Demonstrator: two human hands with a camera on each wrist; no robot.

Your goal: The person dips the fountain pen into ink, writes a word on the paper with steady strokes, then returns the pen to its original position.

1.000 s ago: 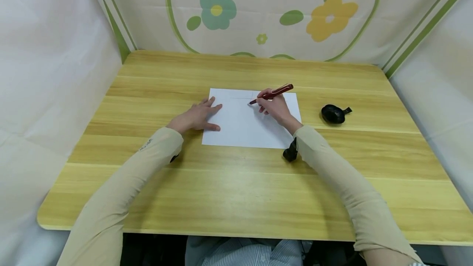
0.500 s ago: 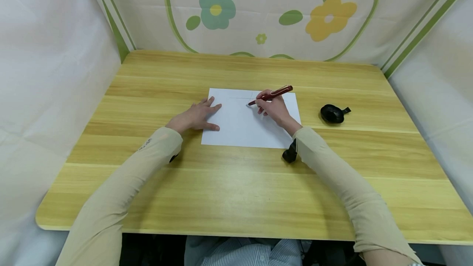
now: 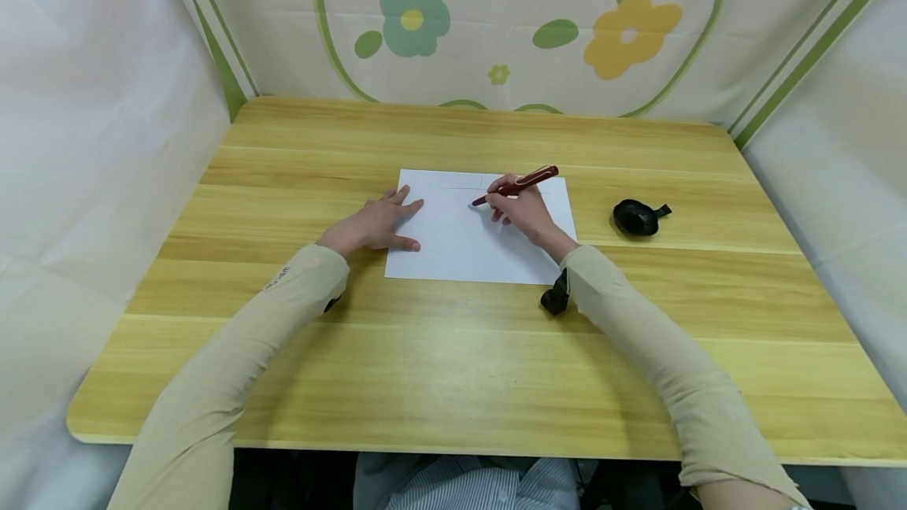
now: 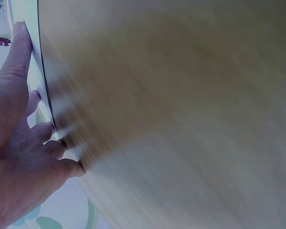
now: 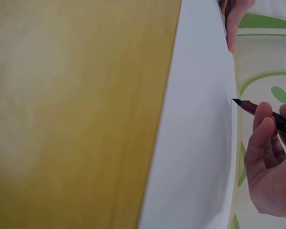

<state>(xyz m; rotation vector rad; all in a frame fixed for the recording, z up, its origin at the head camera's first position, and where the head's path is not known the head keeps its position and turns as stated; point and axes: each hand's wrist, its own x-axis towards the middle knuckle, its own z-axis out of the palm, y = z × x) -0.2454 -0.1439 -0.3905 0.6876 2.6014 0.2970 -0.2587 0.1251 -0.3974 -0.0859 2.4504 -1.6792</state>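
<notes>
A sheet of white paper (image 3: 453,250) lies on the wooden table, with thin lines drawn near its far edge. My left hand (image 3: 379,223) rests on the sheet's left edge, fingers and thumb spread; in the left wrist view the hand (image 4: 19,119) lies flat along the paper's border. Between thumb and fingers my right hand (image 3: 520,207) pinches a dark red fountain pen (image 3: 527,181), tilted with its back end up to the right. The nib meets the paper right of the sheet's middle. From the right wrist view, the pen's dark nib (image 5: 237,101) touches the sheet beside a thin stroke.
To the right of the paper sits a small glossy black rounded object (image 3: 636,217) with a short tab. A black device (image 3: 555,296) hangs at the right wrist, close to the sheet's near corner. White curtains with printed flowers (image 3: 414,18) enclose the table's back and sides.
The right hand has drawn the pen slightly left and toward the person, its nib staying at the paper. The left hand keeps its place on the sheet.
</notes>
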